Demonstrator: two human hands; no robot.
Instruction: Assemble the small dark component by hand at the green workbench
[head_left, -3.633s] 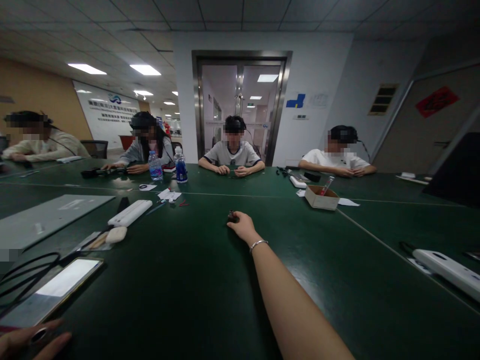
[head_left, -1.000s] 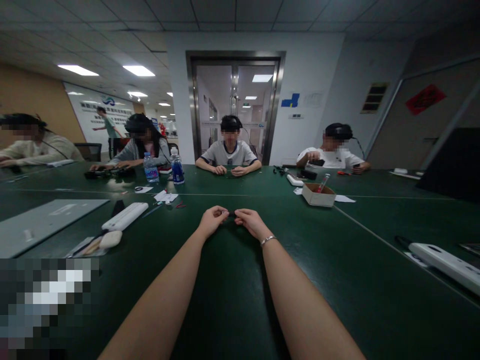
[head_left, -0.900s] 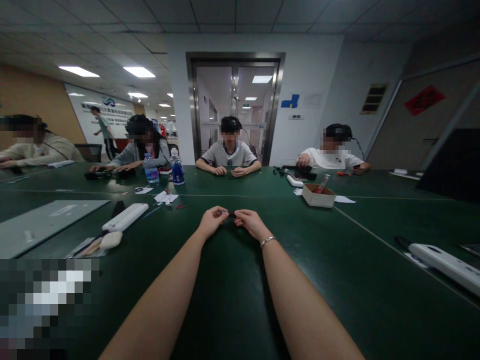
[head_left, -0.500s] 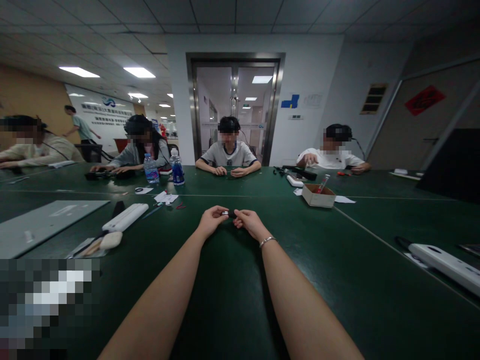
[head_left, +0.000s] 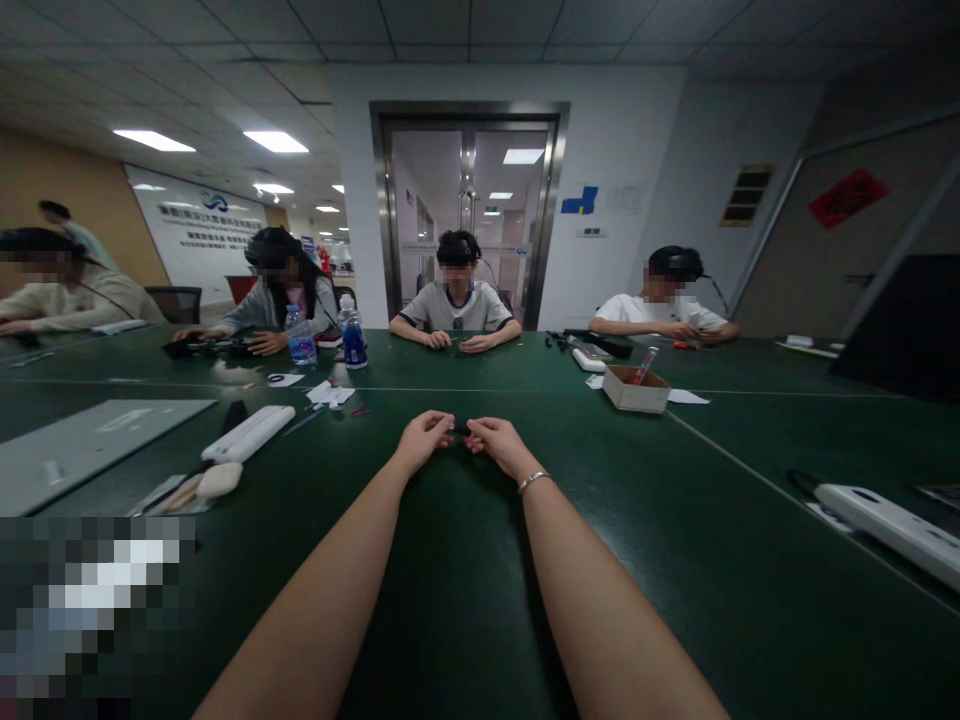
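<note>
Head view: both hands meet over the dark green table (head_left: 465, 600).
Left hand (head_left: 421, 441) and right hand (head_left: 496, 445) pinch a small black object (head_left: 458, 430), perhaps a clip; progress unclear.

Dark green bench (head_left: 465, 560)
A cardboard box (head_left: 634, 389), two water bottles (head_left: 301, 335) and a white power strip (head_left: 248, 433) lie on it.

A: Object? Small dark object (head_left: 459, 430), too small to identify.

B: Position?

A: Held just above the green table (head_left: 465, 600), pinched between left hand (head_left: 424, 441) and right hand (head_left: 495, 444), fingertips meeting on it.
</note>
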